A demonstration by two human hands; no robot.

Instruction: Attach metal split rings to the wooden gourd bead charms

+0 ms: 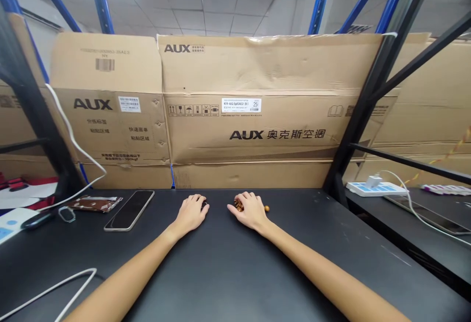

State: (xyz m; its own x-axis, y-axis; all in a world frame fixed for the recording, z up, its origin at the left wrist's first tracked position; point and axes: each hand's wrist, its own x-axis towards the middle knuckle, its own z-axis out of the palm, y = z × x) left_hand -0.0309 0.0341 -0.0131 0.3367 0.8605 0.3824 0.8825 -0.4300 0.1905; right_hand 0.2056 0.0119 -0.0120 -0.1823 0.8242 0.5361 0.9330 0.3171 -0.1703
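Note:
My right hand (252, 211) rests on the black table, its fingers curled over a small cluster of shiny brown beads (239, 206). One round golden-brown bead (267, 208) shows beyond its outer side, by the wrist. Whether the beads are strung together is hidden under the palm. To the left, my left hand (191, 213) also lies on the table, fingers bent and closed. Something small and dark shows between its thumb and forefinger, too little visible to name. A gap of bare tabletop separates the two hands.
Left of my left hand lie a phone (129, 211), a brown packet (93, 203) and a white cable (79, 278). Cardboard panels (250, 140) stand along the back edge. A black metal frame (368, 96) rises at right, beside a white power strip (375, 189).

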